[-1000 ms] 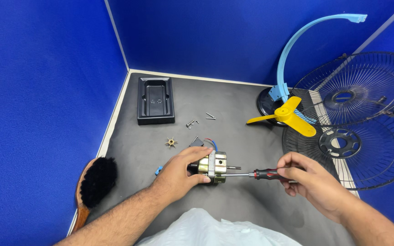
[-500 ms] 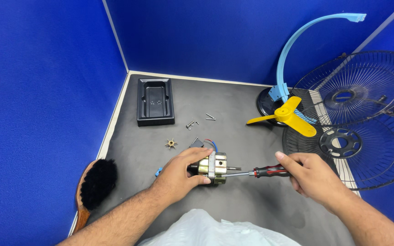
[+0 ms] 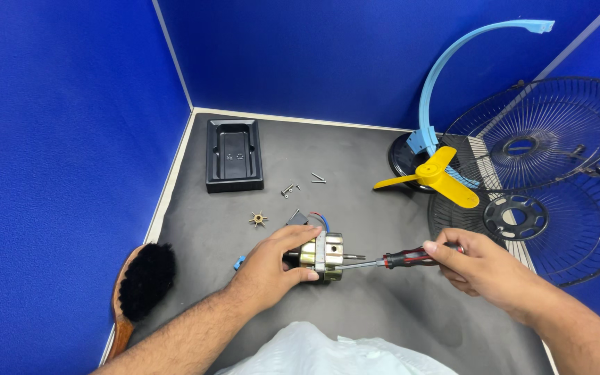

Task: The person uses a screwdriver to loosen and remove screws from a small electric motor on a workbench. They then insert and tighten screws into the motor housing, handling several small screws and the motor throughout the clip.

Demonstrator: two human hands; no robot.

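Screwdriver (image 3: pixel 401 260) tip unchanged at motor (image 3: pixel 321 253); left hand (image 3: pixel 269 267) still clamps motor, right hand (image 3: pixel 477 267) still pinches handle.

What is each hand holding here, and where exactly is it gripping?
The left hand grips the small fan motor around its rear end. The right hand holds a screwdriver by its red-and-black handle, tip at the motor.

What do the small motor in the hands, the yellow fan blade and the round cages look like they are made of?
Motor: bare metal by its brassy, silvery shine, with coloured insulated wires.
Fan blade: probably plastic, an even, smooth yellow.
Cages: thin dark wire, likely coated metal.
The screwdriver in the right hand has a shiny metal shaft and a red-black grip, likely plastic or rubber.
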